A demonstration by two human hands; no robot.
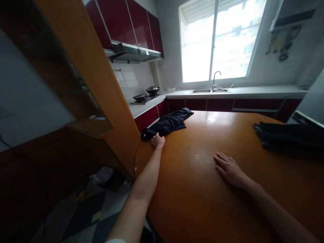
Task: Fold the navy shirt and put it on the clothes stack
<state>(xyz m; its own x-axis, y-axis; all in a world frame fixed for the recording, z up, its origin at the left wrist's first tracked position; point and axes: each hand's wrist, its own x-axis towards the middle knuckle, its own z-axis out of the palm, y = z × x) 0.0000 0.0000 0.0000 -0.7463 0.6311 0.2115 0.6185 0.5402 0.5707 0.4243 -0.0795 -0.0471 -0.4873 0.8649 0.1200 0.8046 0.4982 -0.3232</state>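
A dark blue garment [168,123] lies crumpled at the far left corner of the orange wooden table [202,189]. My left hand [158,140] reaches out to its near edge, and the fingers are curled on the cloth. My right hand [229,168] rests flat on the tabletop with its fingers stretched out, holding nothing. It lies well to the right of the garment, near the table's middle.
A second dark pile of clothing [288,138] lies at the table's right edge. A tall wooden cabinet [86,77] stands to the left. Behind are a counter with a stove and pans [146,96], a sink [210,90] under the window, and red cupboards.
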